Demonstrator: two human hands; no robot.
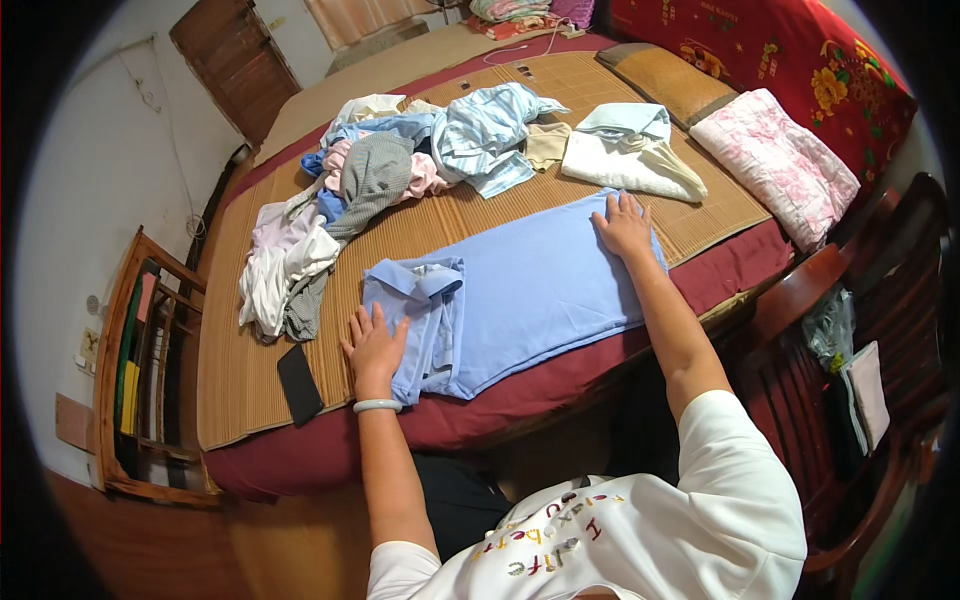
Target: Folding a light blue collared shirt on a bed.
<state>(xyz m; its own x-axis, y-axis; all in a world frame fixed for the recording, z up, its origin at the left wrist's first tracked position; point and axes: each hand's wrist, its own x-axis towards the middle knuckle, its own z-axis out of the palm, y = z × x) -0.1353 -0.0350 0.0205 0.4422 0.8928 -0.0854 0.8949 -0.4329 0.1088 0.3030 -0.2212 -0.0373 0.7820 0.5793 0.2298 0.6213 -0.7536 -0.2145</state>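
A light blue collared shirt (540,277) lies flat on the bamboo mat of the bed in front of me, partly folded, its collar end at the left. My left hand (375,349) rests with fingers spread on the shirt's left edge, beside the collar. Near the far right corner of the same shirt, my right hand (625,225) presses flat, fingers apart. Neither hand grips the cloth. A black phone-like slab (299,385) lies on the mat left of my left hand. Beyond the shirt is a heap of loose clothes, with a grey checked garment (375,176) on it.
White and pale blue folded cloths (611,163) lie behind my right hand. A pink and white quilt (776,161) and a woven pillow (664,82) are at the bed's right side. A wooden chair (892,300) holding a plastic bag (829,326) stands at the right; a wooden frame (112,375) stands left.
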